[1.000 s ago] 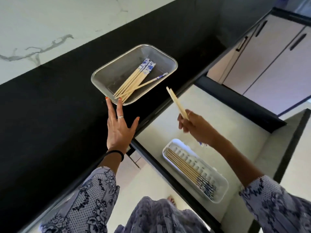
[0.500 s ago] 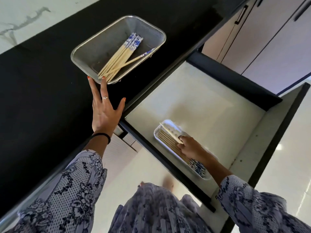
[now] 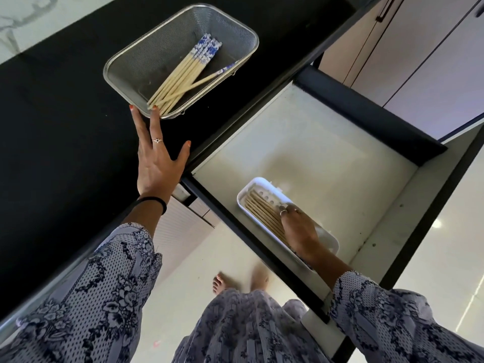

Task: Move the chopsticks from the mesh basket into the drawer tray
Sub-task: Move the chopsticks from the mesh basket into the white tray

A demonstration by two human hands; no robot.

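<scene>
Head view: the right hand [image 3: 297,227] lies palm down inside the white perforated plastic drawer tray [image 3: 328,238], fingers curled low over the row of pale wooden chopsticks [image 3: 262,210] already laid there. Whether those fingers pinch a stick or only press on the row cannot be told, since the hand hides their tips. To finish this step well, the sticks under the fingers should settle parallel with their neighbours, ends flush against the tray wall, before the hand lifts. The left hand [image 3: 157,163] rests flat and spread on the black countertop [image 3: 65,113], holding nothing, its fingertips touching the near rim of the rectangular steel mesh basket [image 3: 245,30]. Just beyond those fingertips, inside the basket, lie the remaining blue-patterned wooden chopsticks [image 3: 183,74], one crossing the bundle.
</scene>
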